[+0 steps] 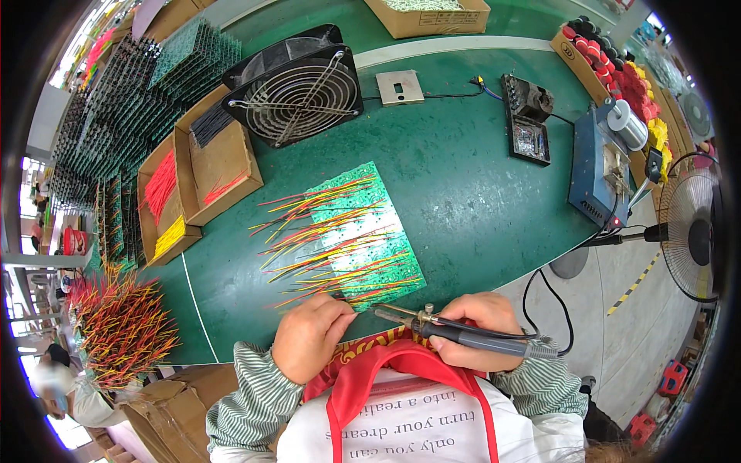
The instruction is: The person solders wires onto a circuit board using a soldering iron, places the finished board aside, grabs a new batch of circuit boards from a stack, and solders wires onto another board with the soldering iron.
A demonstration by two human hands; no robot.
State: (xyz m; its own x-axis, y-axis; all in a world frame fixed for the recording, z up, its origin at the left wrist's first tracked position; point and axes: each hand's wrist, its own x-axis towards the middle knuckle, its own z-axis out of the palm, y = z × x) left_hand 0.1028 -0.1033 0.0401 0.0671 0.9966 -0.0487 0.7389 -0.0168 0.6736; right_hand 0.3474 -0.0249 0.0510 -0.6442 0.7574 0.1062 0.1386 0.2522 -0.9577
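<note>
Your green counter (pixel 463 193) carries everything in reach, and the circuit board panel (pixel 392 224) lies flat on it, in front of you. Beyond the panel, to its left, stand your open cardboard boxes (pixel 234 187) and, just past them, the black box fan (pixel 302 94). Beyond the panel to its right sits the blue soldering unit (pixel 593 166). Off the panel's near right corner, your right hand (pixel 488 311) wraps closed around the soldering iron (pixel 494 342), its tip pointing left, close to the panel's near edge. Your left hand (pixel 310 332) is at the panel's near left corner, thumb and fingers drawn together; whether they grip a wire, you cannot tell. Red, yellow and black wires (pixel 309 232) lie across the panel and overhang its left edge, just beyond that hand.
</note>
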